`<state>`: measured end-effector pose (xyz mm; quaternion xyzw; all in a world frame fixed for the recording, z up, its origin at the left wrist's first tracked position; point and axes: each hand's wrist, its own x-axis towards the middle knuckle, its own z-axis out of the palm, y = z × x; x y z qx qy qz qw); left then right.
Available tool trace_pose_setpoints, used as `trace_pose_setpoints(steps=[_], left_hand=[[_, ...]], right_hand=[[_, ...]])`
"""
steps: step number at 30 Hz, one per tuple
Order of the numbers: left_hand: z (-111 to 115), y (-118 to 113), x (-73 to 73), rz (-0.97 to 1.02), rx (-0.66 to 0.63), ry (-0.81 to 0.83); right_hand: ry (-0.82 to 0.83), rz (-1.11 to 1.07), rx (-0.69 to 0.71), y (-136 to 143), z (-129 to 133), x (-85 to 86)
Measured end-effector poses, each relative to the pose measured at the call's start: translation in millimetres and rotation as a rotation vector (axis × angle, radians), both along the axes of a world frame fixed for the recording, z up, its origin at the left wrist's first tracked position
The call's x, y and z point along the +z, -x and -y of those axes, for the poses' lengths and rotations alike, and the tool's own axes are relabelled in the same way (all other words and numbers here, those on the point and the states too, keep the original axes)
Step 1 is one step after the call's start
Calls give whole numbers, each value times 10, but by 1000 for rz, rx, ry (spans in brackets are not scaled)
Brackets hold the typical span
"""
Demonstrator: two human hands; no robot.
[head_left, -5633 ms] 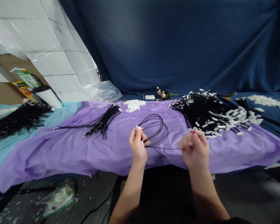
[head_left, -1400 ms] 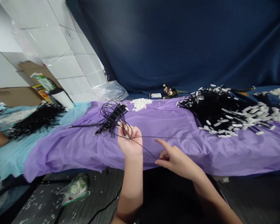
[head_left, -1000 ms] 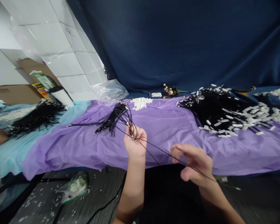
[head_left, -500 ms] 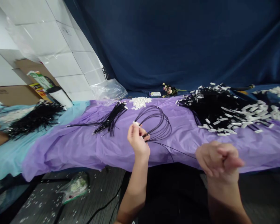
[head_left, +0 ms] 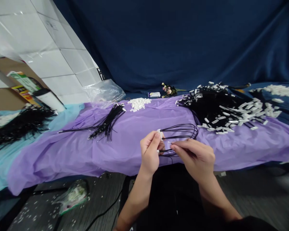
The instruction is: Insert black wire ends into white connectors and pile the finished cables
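Observation:
My left hand is closed on a white plastic connector, from which several thin black wires loop out to the right. A second white connector end shows lower down at the same hand. My right hand pinches one black wire just behind its bare metal tip, which points at the first connector a short way off. A pile of loose white connectors and a bundle of black wires lie beyond my hands on the purple cloth.
At the right is a large heap of black wires with white connectors. More black wires lie on the turquoise cloth at the left. A clear plastic bag, artificial flowers and a small box stand along the back.
My right hand has come in from the right, beside my left hand, and now pinches a wire's tip. The left hand with the connector has moved right and slightly down in view.

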<state>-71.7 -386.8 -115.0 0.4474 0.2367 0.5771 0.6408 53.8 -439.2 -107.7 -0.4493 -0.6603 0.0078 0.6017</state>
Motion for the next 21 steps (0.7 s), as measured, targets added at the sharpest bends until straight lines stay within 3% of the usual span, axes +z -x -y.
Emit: trace_pose_setpoints(steps=[21], left_hand=[[28, -5, 25, -45, -76, -73]], right_hand=[[1, 13, -34, -3, -4, -2]])
